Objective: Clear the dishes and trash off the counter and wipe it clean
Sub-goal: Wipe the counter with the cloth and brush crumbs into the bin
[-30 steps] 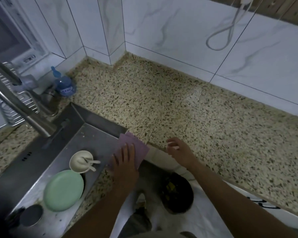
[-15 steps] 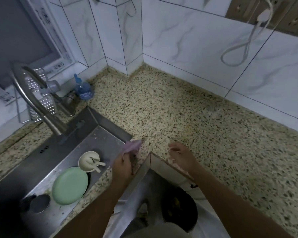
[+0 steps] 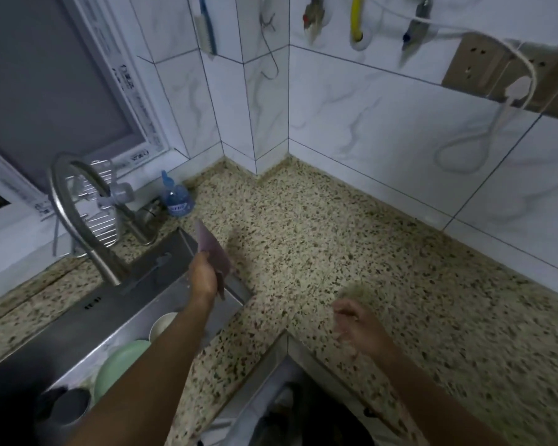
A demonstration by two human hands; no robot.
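Note:
My left hand (image 3: 203, 278) is shut on a purple cloth (image 3: 213, 249), lifted over the right end of the steel sink (image 3: 116, 317) where it meets the speckled counter (image 3: 335, 252). My right hand (image 3: 356, 326) hovers blurred just above the counter near its inner corner, fingers loosely curled with nothing seen in them. In the sink lie a green plate (image 3: 120, 365), a white bowl (image 3: 161, 325) partly hidden by my left forearm, and a dark cup (image 3: 68, 410).
A curved steel faucet (image 3: 78, 217) rises behind the sink beside a wire rack (image 3: 100, 210). A small blue bottle (image 3: 176, 197) stands at the wall. Utensils hang on the tiles above, and a white cord (image 3: 484, 136) dangles from a socket. A dark bin (image 3: 322, 416) sits below the counter edge.
My left hand has lifted the purple cloth off the counter edge and moved it up over the sink's right end. My right hand has shifted rightward. The view has tilted up.

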